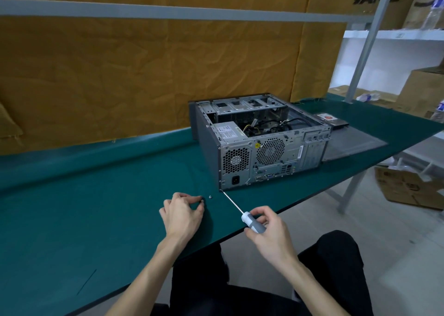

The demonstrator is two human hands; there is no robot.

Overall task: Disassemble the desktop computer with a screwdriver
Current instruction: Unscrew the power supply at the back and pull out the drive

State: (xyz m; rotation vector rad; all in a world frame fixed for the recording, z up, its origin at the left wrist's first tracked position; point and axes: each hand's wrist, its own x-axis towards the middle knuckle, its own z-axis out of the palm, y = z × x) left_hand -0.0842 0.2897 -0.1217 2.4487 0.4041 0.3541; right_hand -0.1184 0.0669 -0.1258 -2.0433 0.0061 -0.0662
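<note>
At the computer case's (264, 145) rear corner my right hand (266, 234) grips the screwdriver (242, 213) on a screw, while left fingers (198, 201) pinch a loose screw (202, 201) to set down.

**One head-worn view, looking forward and down**

A single wide-angle camera sits on the person's head and faces down across the desk (72, 219) toward its far edge and the brown backdrop (144, 63) behind it. The near edge runs diagonally through the lower frame. Both forearms enter from the bottom, close to the lens. Straight lines bend near the borders.
</note>
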